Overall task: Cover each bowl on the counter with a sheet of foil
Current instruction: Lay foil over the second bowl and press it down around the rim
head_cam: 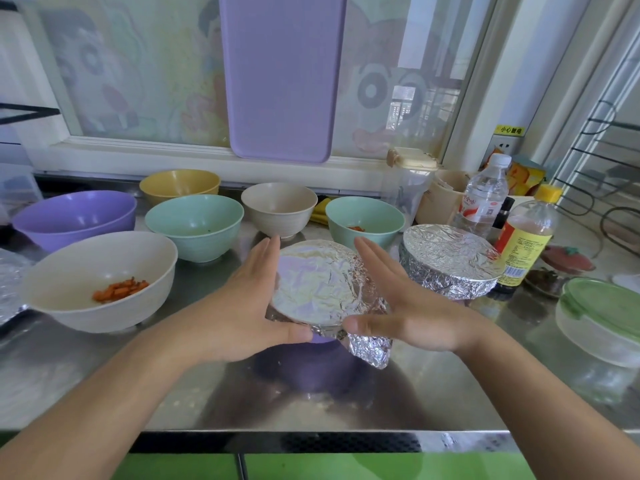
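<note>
Two hands are shaping a sheet of foil (317, 284) over a purple bowl (311, 368) standing near the front edge of the steel counter (194, 386), about midway along it. The left hand (242, 306) is flanking the bowl's left side with fingers straight and together, its thumb lying against the foil at the near rim. The right hand (405, 306) is flanking the right side, fingers likewise straight and together, thumb tip at the near rim; neither hand is curling round anything. The flat palms appear to be pressing the overhang against the rim so the sheet takes the bowl's shape. A crumpled flap of foil (370, 348) is hanging loose at the near right and probably needs tucking. Just to the right, a finished foil-covered bowl (450, 261) is sitting. Toward the back and left edges, uncovered bowls are waiting: a cream bowl with carrot pieces (100, 282), two green bowls (194, 225), a beige bowl (278, 207), a yellow bowl (180, 183) and a large purple bowl (74, 214).
</note>
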`<state>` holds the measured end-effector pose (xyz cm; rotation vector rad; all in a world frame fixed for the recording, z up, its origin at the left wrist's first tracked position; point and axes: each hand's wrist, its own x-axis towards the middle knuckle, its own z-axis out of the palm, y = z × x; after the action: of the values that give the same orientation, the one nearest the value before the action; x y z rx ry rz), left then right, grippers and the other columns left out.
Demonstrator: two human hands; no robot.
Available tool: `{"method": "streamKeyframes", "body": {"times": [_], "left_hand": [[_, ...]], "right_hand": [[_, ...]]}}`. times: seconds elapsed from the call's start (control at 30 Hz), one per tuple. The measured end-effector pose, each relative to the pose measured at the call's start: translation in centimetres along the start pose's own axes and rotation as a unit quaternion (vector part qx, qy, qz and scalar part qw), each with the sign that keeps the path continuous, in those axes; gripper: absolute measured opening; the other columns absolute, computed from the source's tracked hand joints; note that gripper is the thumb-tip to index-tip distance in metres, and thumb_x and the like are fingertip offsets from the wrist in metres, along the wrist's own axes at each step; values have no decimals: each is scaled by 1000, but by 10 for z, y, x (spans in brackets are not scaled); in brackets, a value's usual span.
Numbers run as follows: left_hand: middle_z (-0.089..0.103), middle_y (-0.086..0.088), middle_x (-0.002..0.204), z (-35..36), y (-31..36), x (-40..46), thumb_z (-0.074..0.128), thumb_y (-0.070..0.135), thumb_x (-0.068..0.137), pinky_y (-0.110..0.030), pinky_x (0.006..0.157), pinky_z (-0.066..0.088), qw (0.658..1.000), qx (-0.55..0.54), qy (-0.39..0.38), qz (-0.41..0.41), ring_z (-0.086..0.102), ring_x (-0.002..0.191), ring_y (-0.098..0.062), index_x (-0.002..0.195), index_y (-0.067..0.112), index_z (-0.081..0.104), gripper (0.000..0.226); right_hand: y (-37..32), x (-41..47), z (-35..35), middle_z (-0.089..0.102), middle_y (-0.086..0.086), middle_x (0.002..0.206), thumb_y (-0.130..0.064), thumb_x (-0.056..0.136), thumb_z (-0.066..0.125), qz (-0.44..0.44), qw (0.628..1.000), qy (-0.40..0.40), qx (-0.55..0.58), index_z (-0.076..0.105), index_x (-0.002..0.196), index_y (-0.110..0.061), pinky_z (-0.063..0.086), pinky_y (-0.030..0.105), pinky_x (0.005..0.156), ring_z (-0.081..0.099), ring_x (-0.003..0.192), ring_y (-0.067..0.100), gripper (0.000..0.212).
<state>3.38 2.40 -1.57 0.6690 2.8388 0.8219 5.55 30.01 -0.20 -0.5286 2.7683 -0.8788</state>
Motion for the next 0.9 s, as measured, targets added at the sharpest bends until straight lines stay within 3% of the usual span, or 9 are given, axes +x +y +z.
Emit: {"method": "streamKeyframes", "body": {"times": [0.07, 0.17, 0.33, 0.43, 0.53, 0.6, 0.67, 0.77, 0.9], "left_hand": [[-33, 22, 165, 1, 7, -4, 80, 64, 80, -25, 128, 0, 1000, -4, -13, -22, -21, 154, 3, 160, 27, -32, 142], [-35, 20, 165, 6, 22, -7, 73, 91, 57, -32, 131, 0, 999, -30, -13, -42, -25, 154, 2, 159, 29, -33, 160], [-25, 4, 172, 31, 42, -1, 64, 98, 53, -40, 131, 1, 991, -37, 108, -69, -20, 159, -14, 162, 23, -25, 160], [-16, 2, 174, 41, 41, 2, 54, 105, 42, -47, 131, 11, 986, -32, 153, -61, -12, 161, -18, 162, 26, -23, 162], [1, -1, 173, 44, 35, 3, 56, 105, 39, -48, 128, 22, 983, -13, 178, -47, 4, 161, -24, 163, 26, -12, 162], [18, -3, 168, 44, 31, 3, 63, 104, 41, -50, 122, 33, 982, -10, 188, -36, 19, 156, -27, 162, 22, 5, 157], [16, 2, 167, 40, 28, 2, 72, 97, 45, -47, 123, 33, 984, -16, 179, -19, 20, 155, -23, 162, 22, 6, 154], [2, 23, 163, 30, 21, 1, 84, 84, 52, -31, 124, 26, 989, -33, 143, 8, 16, 154, -8, 163, 30, -6, 153], [11, 42, 136, 17, 11, 2, 93, 71, 51, -36, 120, 39, 992, -62, 102, 40, 24, 148, -1, 156, 44, 3, 141]], "right_hand": [[1, 1, -5, -21, -33, 163, -55, 87, 80, 5, 1000, 0, -2, -15, 166, -36, 3, 26, 125, -20, 151, -10, 124], [4, 6, 0, -19, -34, 161, -53, 84, 83, 11, 1000, -6, -9, -13, 166, -33, 3, 19, 123, -15, 149, -15, 128], [9, 7, 15, -18, -25, 170, -47, 83, 86, 18, 1000, 15, -5, -19, 165, -28, 1, 9, 116, -14, 151, -15, 136], [13, 8, 18, -16, -24, 171, -45, 78, 91, 17, 1000, 21, -3, -23, 164, -28, 5, 15, 121, -14, 152, -14, 144], [15, 5, 13, -14, -32, 165, -39, 79, 91, 22, 1000, -8, 9, -21, 164, -30, 6, -5, 108, -8, 134, -38, 141], [12, 0, 4, -9, -34, 164, -41, 83, 87, 29, 996, -24, 81, -13, 166, -34, 11, -4, 109, 2, 130, -41, 130], [8, -3, -3, -4, -35, 163, -43, 87, 82, 34, 991, -21, 124, -6, 167, -35, 14, 5, 114, 7, 139, -29, 119], [4, -4, -2, -7, -37, 157, -51, 90, 77, 38, 998, -12, 39, -8, 167, -33, 12, -4, 102, 2, 134, -27, 116], [3, -3, -1, -4, -27, 169, -62, 81, 82, 38, 998, -12, -46, -14, 167, -28, 8, 17, 117, -5, 146, -16, 133]]}}
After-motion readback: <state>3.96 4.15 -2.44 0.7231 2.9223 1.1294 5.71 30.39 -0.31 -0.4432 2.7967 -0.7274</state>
